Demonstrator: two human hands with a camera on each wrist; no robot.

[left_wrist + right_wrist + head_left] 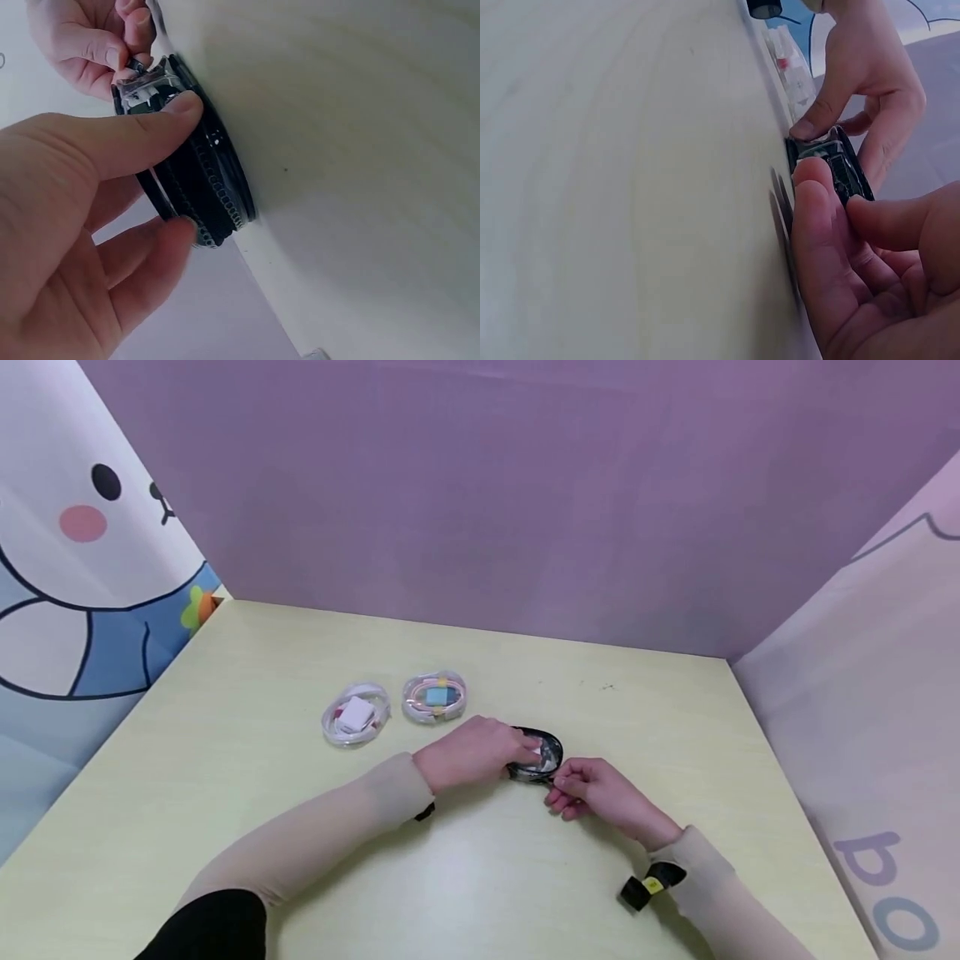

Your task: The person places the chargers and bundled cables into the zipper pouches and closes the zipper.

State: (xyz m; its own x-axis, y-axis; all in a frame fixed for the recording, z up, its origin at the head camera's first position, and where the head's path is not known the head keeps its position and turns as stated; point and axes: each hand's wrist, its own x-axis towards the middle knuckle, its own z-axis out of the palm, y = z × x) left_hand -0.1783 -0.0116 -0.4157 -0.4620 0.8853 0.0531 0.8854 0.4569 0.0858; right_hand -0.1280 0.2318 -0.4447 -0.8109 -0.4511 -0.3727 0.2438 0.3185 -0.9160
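Observation:
A black oval zip case (pixel 553 745) with clear plastic and pale contents stands on the table between both hands. Rows of zipper teeth run round its side in the left wrist view. My left hand (pixel 480 747) grips the case from the left, thumb on one face and fingers on the other side. At the near right end my right hand (pixel 600 789) pinches a small dark tab (pixel 136 66), which looks like the zipper pull. How far the zip is undone is unclear, and the fingers partly cover the case.
To the left lie a clear round case (pixel 358 727) with a white charger and coiled cable, and another clear case (pixel 435 697) with a blue charger and pinkish cable. The pale table (pixel 420 893) ends at a purple backdrop (pixel 480 527), with printed cloth panels at both sides.

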